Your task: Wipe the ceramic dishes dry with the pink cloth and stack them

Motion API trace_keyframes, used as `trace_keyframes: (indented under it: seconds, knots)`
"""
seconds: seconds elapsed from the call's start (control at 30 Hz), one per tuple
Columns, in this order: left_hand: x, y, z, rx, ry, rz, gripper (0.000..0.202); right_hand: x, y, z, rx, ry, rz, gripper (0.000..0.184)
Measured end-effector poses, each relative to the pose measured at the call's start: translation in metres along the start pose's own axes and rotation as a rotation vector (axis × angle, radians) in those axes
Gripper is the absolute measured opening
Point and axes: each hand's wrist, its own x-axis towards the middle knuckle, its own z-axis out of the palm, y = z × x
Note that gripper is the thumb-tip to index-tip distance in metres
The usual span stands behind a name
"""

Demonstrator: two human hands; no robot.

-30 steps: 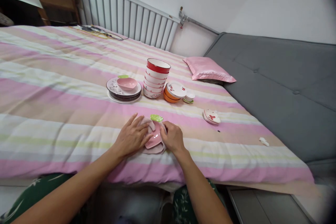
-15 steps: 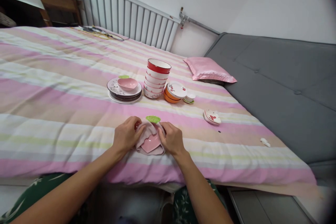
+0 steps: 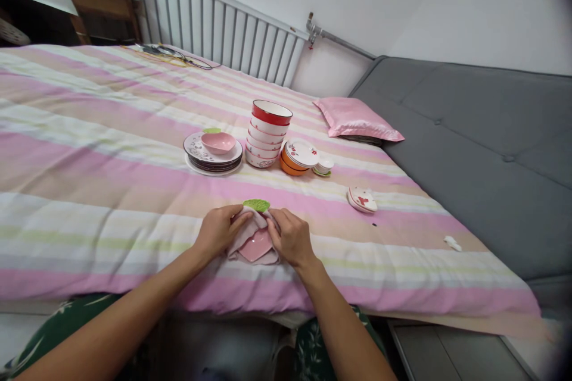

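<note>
Close to the bed's front edge lies a pink bowl (image 3: 255, 246) with a green leaf-shaped handle (image 3: 257, 205) at its far end. A pale pink cloth (image 3: 238, 240) covers the bowl's sides and part of its inside. My left hand (image 3: 218, 228) pinches the cloth at the bowl's far left, beside the leaf. On the far right, my right hand (image 3: 290, 234) is closed on the cloth against the rim. Both hands hide parts of the bowl's edge, so its full outline is not visible.
Beyond my hands stand stacked plates (image 3: 213, 162) with a pink bowl (image 3: 218, 143) on top, a tall bowl stack (image 3: 267, 137), and orange bowls (image 3: 292, 166) under small plates. Small heart-patterned dishes (image 3: 361, 199) lie to the right. A pink pillow (image 3: 357, 118) rests by the grey headboard (image 3: 469, 113).
My hands have shifted slightly around the rim, with the left fingers now nearer the leaf. The leaf handle has turned a little to the left.
</note>
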Motion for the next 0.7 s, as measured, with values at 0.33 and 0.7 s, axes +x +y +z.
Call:
trace_keyframes:
  seconds: [0.33, 0.7]
  knots:
    - [-0.001, 0.001, -0.001, -0.074, -0.054, -0.029, 0.039, 0.001, -0.004, 0.005, -0.002, 0.013, 0.114, 0.020]
    - [-0.002, 0.003, -0.001, -0.075, -0.046, -0.072, 0.035, -0.001, -0.005, 0.012, -0.002, 0.041, 0.247, 0.015]
